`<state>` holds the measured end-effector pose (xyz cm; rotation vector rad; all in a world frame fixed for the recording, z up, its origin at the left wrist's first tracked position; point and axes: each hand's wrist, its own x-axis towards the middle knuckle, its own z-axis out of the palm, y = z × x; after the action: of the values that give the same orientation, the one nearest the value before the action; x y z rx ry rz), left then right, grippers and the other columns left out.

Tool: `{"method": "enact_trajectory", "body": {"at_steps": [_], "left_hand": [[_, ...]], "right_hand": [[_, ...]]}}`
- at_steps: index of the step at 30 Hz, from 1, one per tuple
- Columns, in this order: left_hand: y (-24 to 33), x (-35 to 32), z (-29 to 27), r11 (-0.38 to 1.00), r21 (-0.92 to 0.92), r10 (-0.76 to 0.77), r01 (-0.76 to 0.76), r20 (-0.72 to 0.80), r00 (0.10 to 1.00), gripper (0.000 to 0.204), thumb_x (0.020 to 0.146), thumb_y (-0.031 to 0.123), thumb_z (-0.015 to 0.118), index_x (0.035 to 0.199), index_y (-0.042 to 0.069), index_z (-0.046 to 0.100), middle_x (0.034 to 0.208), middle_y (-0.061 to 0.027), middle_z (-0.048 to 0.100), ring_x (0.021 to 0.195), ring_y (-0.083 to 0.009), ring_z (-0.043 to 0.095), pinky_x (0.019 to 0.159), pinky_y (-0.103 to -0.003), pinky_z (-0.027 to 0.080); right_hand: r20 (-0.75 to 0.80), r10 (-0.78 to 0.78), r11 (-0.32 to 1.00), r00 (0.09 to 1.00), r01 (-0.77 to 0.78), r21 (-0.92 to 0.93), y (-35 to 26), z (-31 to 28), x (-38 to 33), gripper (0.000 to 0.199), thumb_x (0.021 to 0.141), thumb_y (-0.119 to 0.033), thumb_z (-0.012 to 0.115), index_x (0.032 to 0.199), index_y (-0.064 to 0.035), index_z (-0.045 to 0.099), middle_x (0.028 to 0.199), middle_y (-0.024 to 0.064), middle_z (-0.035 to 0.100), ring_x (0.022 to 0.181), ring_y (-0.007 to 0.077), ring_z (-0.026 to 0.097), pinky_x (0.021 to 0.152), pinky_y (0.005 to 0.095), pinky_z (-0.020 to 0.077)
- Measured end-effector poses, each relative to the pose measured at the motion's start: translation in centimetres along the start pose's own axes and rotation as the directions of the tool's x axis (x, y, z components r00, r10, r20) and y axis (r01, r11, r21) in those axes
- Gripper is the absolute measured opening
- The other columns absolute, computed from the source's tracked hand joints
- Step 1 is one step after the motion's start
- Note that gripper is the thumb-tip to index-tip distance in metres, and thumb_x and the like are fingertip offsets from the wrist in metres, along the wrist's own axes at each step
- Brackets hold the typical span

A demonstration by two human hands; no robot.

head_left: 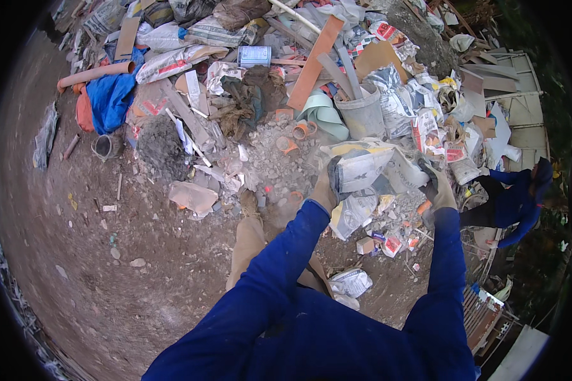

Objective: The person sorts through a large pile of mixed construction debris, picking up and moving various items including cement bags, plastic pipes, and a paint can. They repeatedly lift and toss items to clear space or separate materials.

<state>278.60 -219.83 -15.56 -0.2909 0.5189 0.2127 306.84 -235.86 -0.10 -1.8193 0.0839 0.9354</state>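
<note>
A crumpled white and grey paper sack (365, 169) with a yellow band is stretched between my gloved hands, above the rubble heap. My left hand (326, 188) grips its left side, with the fingers closed on the edge. Its right end is pinched in my right hand (438, 185), whose fingers are partly hidden by the sack. Just beyond the sack stands a grey bucket (361, 117) with boards sticking out of it. A pale green curled sheet (325, 115) leans beside the bucket. Another torn bag (352, 216) lies below the sack.
Mixed debris fills the far side, including a long brown board (316, 62), a metal tin (254, 56), an orange pipe (96, 76) and a blue tarp (112, 101). A co-worker (513, 201) bends at the right. Bare dirt ground (102, 267) spreads at the left.
</note>
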Motion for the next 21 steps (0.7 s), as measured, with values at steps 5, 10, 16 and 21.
{"method": "enact_trajectory", "body": {"at_steps": [5,10,16,21], "left_hand": [[2.4,-2.5,2.2,0.953,0.292,0.077,-0.083,0.032,0.997,0.061,0.098,0.059,0.049,0.141,0.017,0.059,0.136,-0.0124,0.066,0.122,-0.0382,0.064,0.094,-0.063,0.054],[4.1,-5.0,6.9,0.864,0.490,0.131,-0.116,0.004,0.991,0.059,0.099,0.052,0.047,0.146,0.016,0.054,0.143,-0.0136,0.060,0.127,-0.0384,0.060,0.098,-0.060,0.053],[2.8,-7.5,11.4,0.753,0.617,0.268,-0.227,0.027,0.963,0.058,0.103,0.047,0.045,0.148,0.011,0.049,0.143,-0.0159,0.059,0.129,-0.0394,0.059,0.102,-0.060,0.052],[5.4,-7.7,12.4,0.764,0.590,0.318,-0.260,0.006,0.948,0.061,0.100,0.049,0.051,0.147,0.011,0.049,0.144,-0.0165,0.057,0.126,-0.0388,0.060,0.102,-0.058,0.052]], "right_hand": [[0.147,-0.210,0.960,0.967,0.175,0.217,2.8,0.4,0.2,0.032,0.095,-0.010,0.067,0.127,-0.0072,0.063,0.113,0.0053,0.072,0.086,0.0171,0.072,0.070,0.0345,0.0604],[0.150,-0.315,0.947,0.937,0.299,0.120,2.8,1.7,-3.2,0.055,0.095,-0.018,0.070,0.145,-0.0058,0.048,0.127,0.0088,0.066,0.107,0.0176,0.066,0.085,0.0359,0.0594],[-0.074,-0.511,0.855,0.856,0.498,-0.144,2.8,1.3,-7.1,0.072,0.086,-0.012,0.077,0.148,0.0038,0.044,0.129,0.0183,0.064,0.112,0.0249,0.063,0.099,0.0337,0.0510],[0.028,-0.605,0.730,0.795,0.569,-0.380,3.4,1.3,-9.9,0.069,0.088,-0.013,0.074,0.148,0.0032,0.044,0.130,0.0227,0.063,0.117,0.0268,0.063,0.101,0.0354,0.0503]]}}
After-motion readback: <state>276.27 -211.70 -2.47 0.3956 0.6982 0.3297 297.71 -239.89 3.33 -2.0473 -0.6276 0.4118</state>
